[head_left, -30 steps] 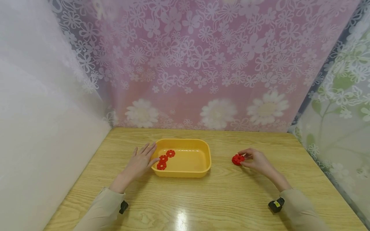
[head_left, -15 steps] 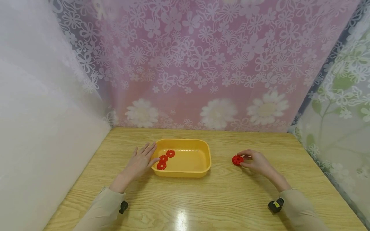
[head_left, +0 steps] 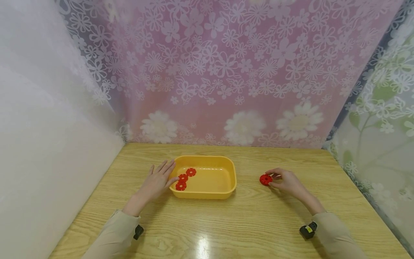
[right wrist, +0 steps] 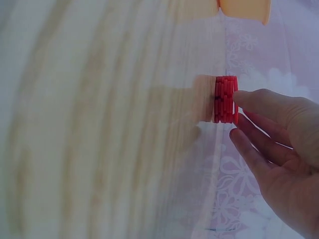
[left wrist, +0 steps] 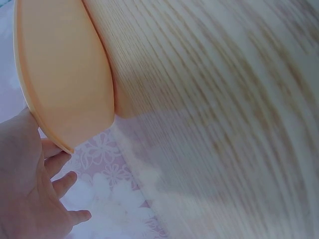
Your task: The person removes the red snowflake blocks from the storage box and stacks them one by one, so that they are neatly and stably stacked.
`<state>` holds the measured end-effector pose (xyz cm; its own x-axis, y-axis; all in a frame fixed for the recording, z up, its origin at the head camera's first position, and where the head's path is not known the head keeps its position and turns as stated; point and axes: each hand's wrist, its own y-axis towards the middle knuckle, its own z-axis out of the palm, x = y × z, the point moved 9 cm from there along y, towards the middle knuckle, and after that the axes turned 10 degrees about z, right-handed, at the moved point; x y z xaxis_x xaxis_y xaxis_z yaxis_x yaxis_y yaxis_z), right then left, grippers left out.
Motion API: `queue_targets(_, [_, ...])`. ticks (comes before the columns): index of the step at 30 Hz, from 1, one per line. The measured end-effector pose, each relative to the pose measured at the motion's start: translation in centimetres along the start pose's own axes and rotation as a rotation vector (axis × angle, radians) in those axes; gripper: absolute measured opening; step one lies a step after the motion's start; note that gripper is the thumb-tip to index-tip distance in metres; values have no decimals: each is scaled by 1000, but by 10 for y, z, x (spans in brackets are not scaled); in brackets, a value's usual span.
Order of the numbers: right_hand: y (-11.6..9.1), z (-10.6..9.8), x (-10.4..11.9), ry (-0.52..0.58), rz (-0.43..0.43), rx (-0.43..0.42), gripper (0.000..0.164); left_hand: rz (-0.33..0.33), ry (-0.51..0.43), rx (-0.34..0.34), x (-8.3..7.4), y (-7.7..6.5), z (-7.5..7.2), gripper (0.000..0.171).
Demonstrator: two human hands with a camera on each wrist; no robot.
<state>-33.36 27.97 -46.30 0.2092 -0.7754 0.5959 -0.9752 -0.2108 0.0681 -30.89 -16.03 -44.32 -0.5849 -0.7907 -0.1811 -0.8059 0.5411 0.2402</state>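
My left hand (head_left: 157,181) rests on the left end of the yellow plastic tray (head_left: 207,195), fingers extended along the rim and thumb over the inside. In the left wrist view its fingertips touch the rim. Three red notched plastic discs (head_left: 191,172) lie flat at the tray's left side, two of them overlapping. To the right of the tray, a stack of several red notched discs (right wrist: 223,99) stands on the table. With thumb and fingertips my right hand (head_left: 286,181) pinches the topmost disc at its edge, right at the stack's top.
The wooden table (head_left: 207,223) has a far edge against a pink floral curtain (head_left: 213,72). A white wall (head_left: 55,118) closes the left side, and a flowered cloth (head_left: 381,144) hangs at the right. A black wrist device (head_left: 308,231) sits at the right cuff.
The top red disc, tilted and off-centre before, now lines up with the stack beneath it. My right hand has shifted slightly down and left. The left hand and tray look unmoved.
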Motion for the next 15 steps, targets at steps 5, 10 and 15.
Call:
queue_targets(5, [1, 2, -2, 7, 11, 12, 36, 1, -1, -3, 0, 1, 0, 69])
queue_targets(10, [0, 2, -2, -1, 6, 5, 36, 2, -5, -4, 0, 1, 0, 69])
queue_targets(15, [0, 2, -2, -1, 0, 11, 36, 2, -6, 0, 0, 0, 0, 68])
